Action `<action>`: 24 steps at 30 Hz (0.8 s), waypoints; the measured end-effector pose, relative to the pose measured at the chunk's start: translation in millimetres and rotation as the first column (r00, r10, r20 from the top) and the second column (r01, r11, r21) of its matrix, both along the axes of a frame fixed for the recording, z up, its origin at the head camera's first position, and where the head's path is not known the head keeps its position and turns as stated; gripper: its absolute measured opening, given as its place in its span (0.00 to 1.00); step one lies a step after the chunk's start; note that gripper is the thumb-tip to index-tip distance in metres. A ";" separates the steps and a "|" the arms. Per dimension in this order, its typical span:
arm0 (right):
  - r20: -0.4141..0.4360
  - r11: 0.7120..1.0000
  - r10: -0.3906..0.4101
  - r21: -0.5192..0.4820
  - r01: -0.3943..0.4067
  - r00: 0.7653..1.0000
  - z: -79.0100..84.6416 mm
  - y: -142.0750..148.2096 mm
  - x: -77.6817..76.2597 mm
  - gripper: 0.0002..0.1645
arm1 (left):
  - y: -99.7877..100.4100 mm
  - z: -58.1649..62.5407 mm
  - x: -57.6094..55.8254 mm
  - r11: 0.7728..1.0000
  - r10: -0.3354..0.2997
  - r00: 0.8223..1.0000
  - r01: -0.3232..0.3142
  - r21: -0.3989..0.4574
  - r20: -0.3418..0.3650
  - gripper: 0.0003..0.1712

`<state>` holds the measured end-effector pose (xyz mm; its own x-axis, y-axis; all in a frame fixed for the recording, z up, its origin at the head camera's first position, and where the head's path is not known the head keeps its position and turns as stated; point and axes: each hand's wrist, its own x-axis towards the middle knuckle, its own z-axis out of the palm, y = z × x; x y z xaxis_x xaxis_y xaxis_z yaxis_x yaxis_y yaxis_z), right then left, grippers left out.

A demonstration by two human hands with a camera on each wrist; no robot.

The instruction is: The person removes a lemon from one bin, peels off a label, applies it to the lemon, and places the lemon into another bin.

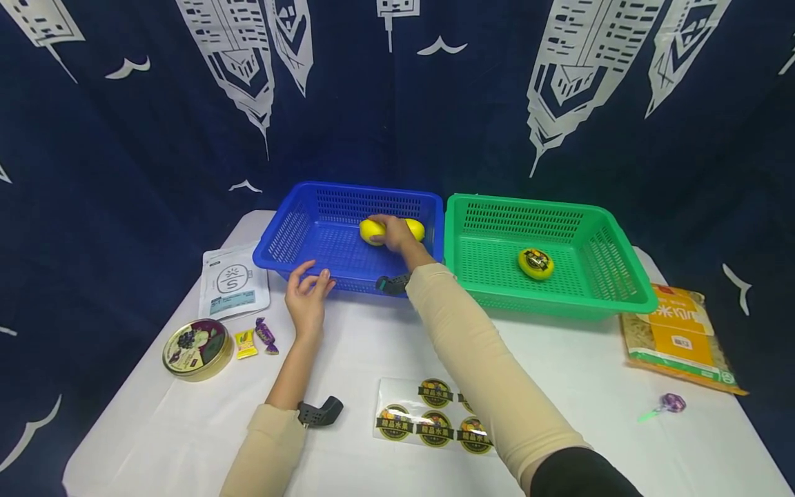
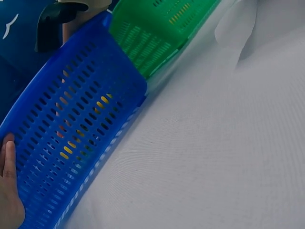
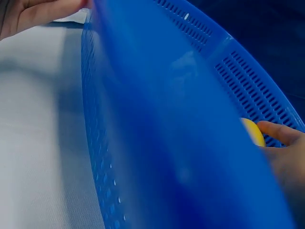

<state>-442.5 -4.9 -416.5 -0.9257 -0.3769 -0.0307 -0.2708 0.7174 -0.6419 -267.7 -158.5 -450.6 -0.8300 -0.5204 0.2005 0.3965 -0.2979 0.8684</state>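
Observation:
In the blue basket (image 1: pixel 348 261), my right hand (image 1: pixel 397 233) grips a yellow lemon (image 1: pixel 371 232); the fingers and thumb reach round it from above. A second lemon (image 1: pixel 415 228) lies just right of that hand, partly hidden by it. My left hand (image 1: pixel 307 300) is at the basket's front left, its fingers loosely bent and fingertips right at the rim. In the left wrist view, the left fingers (image 2: pixel 8 160) lie along the basket's outer wall. The right wrist view shows only a sliver of the held lemon (image 3: pixel 253 132) past the blue wall.
A green basket (image 1: pixel 559 304) stands right of the blue one, with a stickered yellow fruit (image 1: pixel 535 264) inside. Around them lie a white pouch (image 1: pixel 234 279), round tin (image 1: pixel 197 348), two candies (image 1: pixel 246 343), sticker sheet (image 1: pixel 404 393), grain bag (image 1: pixel 683 335) and lollipop (image 1: pixel 673 403).

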 end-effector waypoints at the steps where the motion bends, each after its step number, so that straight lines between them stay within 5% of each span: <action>1: -0.006 1.000 0.008 0.001 -0.008 1.000 0.6 0.2 0.0 0.31 | 0.2 0.1 0.0 1.000 0.001 1.000 -0.001 -0.001 -0.003 0.20; 8: -0.086 0.995 0.096 0.015 -0.095 0.992 9.6 -3.6 1.6 0.30 | 0.7 -0.4 -0.7 1.000 0.004 1.000 -0.004 -0.002 -0.013 0.20; 14: -0.218 0.981 0.143 -0.095 -0.167 0.965 34.0 -7.1 12.6 0.30 | 0.7 -1.0 -2.0 1.000 0.015 1.000 -0.015 0.000 -0.015 0.22; 19: -0.313 0.938 0.207 -0.207 -0.279 0.927 69.0 4.0 43.7 0.29 | 0.8 -1.2 -2.2 1.000 0.019 1.000 -0.019 0.004 -0.017 0.23; 24: -0.455 0.872 0.273 -0.255 -0.417 0.848 96.1 34.3 93.4 0.29 | 0.7 -2.3 -1.7 1.000 0.022 1.000 -0.022 -0.016 -0.017 0.22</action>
